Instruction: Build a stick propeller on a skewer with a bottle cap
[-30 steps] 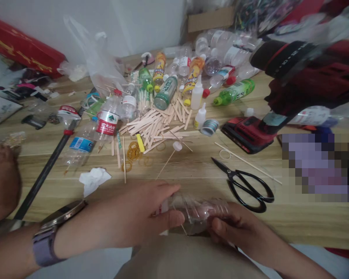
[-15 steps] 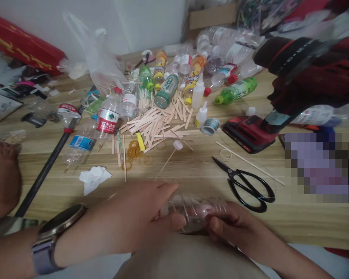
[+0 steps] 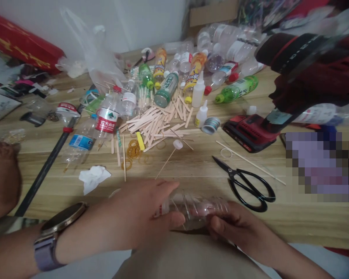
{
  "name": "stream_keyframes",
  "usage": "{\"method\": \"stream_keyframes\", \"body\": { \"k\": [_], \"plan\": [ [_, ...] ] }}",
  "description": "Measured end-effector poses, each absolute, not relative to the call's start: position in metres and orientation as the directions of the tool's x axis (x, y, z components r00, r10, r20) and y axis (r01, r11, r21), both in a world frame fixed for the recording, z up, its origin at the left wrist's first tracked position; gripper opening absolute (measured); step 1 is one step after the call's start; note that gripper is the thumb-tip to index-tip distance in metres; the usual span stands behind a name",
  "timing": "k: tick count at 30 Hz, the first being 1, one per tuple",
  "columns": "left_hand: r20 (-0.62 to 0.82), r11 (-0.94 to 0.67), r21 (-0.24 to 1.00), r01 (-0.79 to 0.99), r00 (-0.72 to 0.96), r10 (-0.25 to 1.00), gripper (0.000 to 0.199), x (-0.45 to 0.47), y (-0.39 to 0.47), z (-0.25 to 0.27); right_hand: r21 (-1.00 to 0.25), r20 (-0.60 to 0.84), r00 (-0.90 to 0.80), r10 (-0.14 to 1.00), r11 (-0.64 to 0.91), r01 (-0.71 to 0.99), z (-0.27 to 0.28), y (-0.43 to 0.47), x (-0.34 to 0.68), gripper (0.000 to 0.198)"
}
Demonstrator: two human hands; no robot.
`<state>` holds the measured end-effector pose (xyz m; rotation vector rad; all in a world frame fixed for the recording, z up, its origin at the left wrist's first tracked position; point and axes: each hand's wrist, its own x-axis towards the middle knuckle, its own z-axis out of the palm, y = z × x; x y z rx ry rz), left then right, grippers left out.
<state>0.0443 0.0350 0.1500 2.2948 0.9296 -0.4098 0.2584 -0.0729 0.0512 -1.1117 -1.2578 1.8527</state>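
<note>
A clear plastic bottle lies on its side at the table's near edge, between my two hands. My left hand, with a watch on its wrist, is wrapped round the bottle's left end and covers most of that end. At the other end, my right hand grips the ribbed part with thumb and fingers. Black-handled scissors lie to the right of the bottle. Just beyond my hands rests a thin stick with a white cap at its tip.
Wooden craft sticks are heaped mid-table among rubber bands and glue bottles. A red cordless drill stands at right. Several bottles crowd the back. Left are a dark rod, a tissue and another person's hand.
Both hands keep their hold on the bottle, which has barely moved. The view has shifted very slightly; the things on the table lie as before.
</note>
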Motion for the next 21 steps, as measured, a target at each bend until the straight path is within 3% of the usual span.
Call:
{"method": "stream_keyframes", "body": {
  "k": [3,7,8,12,14,19,21],
  "plan": [
    [-0.502,-0.547,0.465,0.697,0.716,0.486,0.056,0.042,0.039,0.152,-0.949,-0.262,-0.444,0.857,-0.312,-0.044,0.051,-0.073,0.259,0.047],
    [-0.524,-0.552,0.420,0.720,0.689,0.500,0.101,0.043,0.037,0.152,-0.954,-0.239,-0.441,0.865,-0.294,-0.058,0.052,-0.073,0.258,0.044],
    [-0.526,-0.565,0.399,0.723,0.685,0.505,0.101,0.044,0.036,0.152,-0.954,-0.241,-0.435,0.867,-0.294,-0.057,0.052,-0.073,0.258,0.045],
    [-0.517,-0.590,0.407,0.698,0.708,0.481,0.058,0.047,0.035,0.155,-0.947,-0.252,-0.431,0.867,-0.312,-0.073,0.049,-0.074,0.257,0.046],
    [-0.514,-0.569,0.440,0.695,0.714,0.475,0.050,0.048,0.036,0.158,-0.954,-0.230,-0.422,0.877,-0.289,-0.079,0.049,-0.075,0.257,0.045],
    [-0.519,-0.592,0.386,0.707,0.697,0.494,0.081,0.052,0.034,0.157,-0.962,-0.206,-0.421,0.884,-0.262,-0.080,0.049,-0.075,0.258,0.045],
    [-0.541,-0.603,0.340,0.721,0.675,0.502,0.079,0.054,0.033,0.154,-0.963,-0.214,-0.418,0.883,-0.263,-0.062,0.051,-0.075,0.258,0.045]
  ]
}}
